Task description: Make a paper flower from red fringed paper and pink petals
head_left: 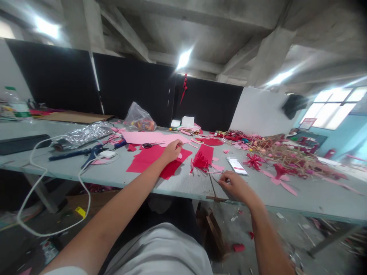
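My left hand (172, 151) is above the red sheets (146, 162), its fingers pinched together. What they hold, if anything, is too small to tell. A small pink piece (179, 156) shows just below the fingers. Near the table's front edge my right hand (233, 184) is closed, thumb and fingertips together on a thin pale curved strand (214, 175). Between the hands lies a red fringed paper flower (200, 162), beside a red strip (207, 151). Beyond my left hand are a pink sheet (143, 137) and dark-handled scissors (147, 145).
A phone (236, 166) lies past my right hand. Red fringed pieces (254, 161) and a heap of dried stems (286, 151) cover the right side. At left are a blue glue gun (93, 154), its white cable (43, 170), a silver foil roll (83, 135) and a plastic bag (140, 118).
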### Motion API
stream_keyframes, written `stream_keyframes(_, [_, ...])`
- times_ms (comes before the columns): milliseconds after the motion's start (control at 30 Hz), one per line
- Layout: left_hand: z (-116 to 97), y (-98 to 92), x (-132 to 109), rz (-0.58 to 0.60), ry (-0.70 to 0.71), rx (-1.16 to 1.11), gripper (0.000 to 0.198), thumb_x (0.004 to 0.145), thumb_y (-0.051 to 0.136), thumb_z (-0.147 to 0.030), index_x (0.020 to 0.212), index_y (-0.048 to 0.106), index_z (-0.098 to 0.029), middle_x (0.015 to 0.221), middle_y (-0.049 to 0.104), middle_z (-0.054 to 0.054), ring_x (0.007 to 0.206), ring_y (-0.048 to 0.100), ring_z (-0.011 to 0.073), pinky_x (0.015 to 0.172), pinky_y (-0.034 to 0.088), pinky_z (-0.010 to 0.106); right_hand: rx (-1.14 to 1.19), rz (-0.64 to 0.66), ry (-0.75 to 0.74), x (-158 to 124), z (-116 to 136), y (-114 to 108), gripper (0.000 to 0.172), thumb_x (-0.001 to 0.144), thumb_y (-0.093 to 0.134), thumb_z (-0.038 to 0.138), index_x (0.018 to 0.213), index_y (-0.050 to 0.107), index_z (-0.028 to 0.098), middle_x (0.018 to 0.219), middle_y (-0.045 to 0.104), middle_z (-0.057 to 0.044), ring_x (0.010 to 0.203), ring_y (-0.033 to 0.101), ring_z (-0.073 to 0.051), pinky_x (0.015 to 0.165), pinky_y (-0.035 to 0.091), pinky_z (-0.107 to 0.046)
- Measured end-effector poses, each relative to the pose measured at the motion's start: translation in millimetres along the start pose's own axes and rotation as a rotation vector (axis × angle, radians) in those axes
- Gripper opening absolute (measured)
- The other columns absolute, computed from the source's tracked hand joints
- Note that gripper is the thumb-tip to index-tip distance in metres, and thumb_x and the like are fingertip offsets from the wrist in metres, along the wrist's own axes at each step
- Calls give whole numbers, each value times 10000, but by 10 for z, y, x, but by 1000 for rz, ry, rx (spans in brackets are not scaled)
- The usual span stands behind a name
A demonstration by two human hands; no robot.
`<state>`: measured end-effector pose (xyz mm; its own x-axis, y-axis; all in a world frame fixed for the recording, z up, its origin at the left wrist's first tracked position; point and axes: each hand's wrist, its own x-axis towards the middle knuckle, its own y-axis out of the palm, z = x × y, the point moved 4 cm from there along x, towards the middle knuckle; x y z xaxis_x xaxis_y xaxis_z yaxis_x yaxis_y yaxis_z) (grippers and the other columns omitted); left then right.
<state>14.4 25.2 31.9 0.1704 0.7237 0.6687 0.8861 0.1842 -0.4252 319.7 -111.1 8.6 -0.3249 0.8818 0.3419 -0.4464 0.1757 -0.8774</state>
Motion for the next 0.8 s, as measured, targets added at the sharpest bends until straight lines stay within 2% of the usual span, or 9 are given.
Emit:
stream_keyframes(200, [71, -61, 15, -74, -38, 43, 187, 832, 514, -133, 953, 635, -209, 878, 671, 34, 806, 604, 210, 778, 479, 343, 46, -247, 59, -72, 62, -116, 175, 949, 520, 361, 880, 594, 218, 906, 687, -68, 857, 622, -234, 770, 460, -341])
stream_keyframes(333, [3, -97, 32, -112, -33, 49, 191, 828, 511, -119, 948, 633, -204, 891, 667, 33, 775, 584, 194, 760, 473, 330, 256, -381, 58, -64, 273, -229, 181, 1010, 489, 399, 965, 547, 233, 891, 715, -55, 852, 656, -222, 687, 454, -298])
stream_keyframes(400, [-210, -134, 6, -178, 28, 9, 208, 834, 491, -106, 959, 630, -196, 907, 659, 37, 786, 575, 189, 769, 475, 328, 364, -434, -26, -30, 434, -244, 172, 1032, 481, 397, 989, 521, 235, 861, 719, -43, 836, 669, -209, 731, 472, -299])
stream_keyframes(467, [-523, -203, -94, -301, 97, -107, 216, 881, 452, -121, 988, 626, -192, 925, 649, 47, 839, 592, 195, 778, 486, 329, 413, -432, -139, 8, 622, -204, 159, 1043, 478, 375, 988, 520, 232, 839, 716, -38, 817, 672, -201, 790, 484, -313])
stream_keyframes(500, [-701, -225, -175, -317, 130, -149, 211, 919, 442, -152, 1010, 627, -199, 940, 648, 48, 860, 596, 197, 794, 495, 334, 420, -416, -185, 21, 717, -163, 152, 1046, 479, 360, 980, 525, 230, 835, 713, -37, 808, 670, -197, 803, 487, -317])
stream_keyframes(600, [-1229, -205, -521, -112, 265, -130, 188, 947, 525, -232, 1077, 661, -239, 1007, 676, 47, 915, 614, 212, 862, 521, 369, 479, -398, -259, 10, 974, 2, 105, 1045, 495, 308, 983, 536, 234, 811, 690, -21, 770, 662, -180, 786, 500, -307])
stream_keyframes(667, [-1449, -199, -800, -22, 298, -57, 246, 927, 612, -276, 1167, 666, -280, 1108, 698, 58, 1025, 630, 246, 942, 529, 420, 560, -408, -275, -40, 1115, 126, 41, 1038, 507, 272, 1021, 528, 241, 789, 670, -2, 725, 657, -165, 728, 511, -285])
stream_keyframes(733, [-1559, -216, -1047, -16, 332, 14, 336, 905, 663, -277, 1237, 660, -328, 1128, 717, 59, 1079, 643, 273, 1030, 505, 491, 613, -426, -298, -110, 1233, 235, 12, 1029, 511, 245, 1033, 522, 248, 796, 653, 4, 701, 656, -159, 686, 518, -273])
stream_keyframes(800, [-1574, -255, -1220, -62, 332, 25, 403, 908, 673, -249, 1289, 653, -378, 1094, 737, 52, 1034, 664, 269, 966, 544, 494, 619, -430, -321, -176, 1323, 318, 26, 1021, 513, 230, 1030, 525, 251, 825, 650, -5, 701, 661, -160, 678, 526, -275])
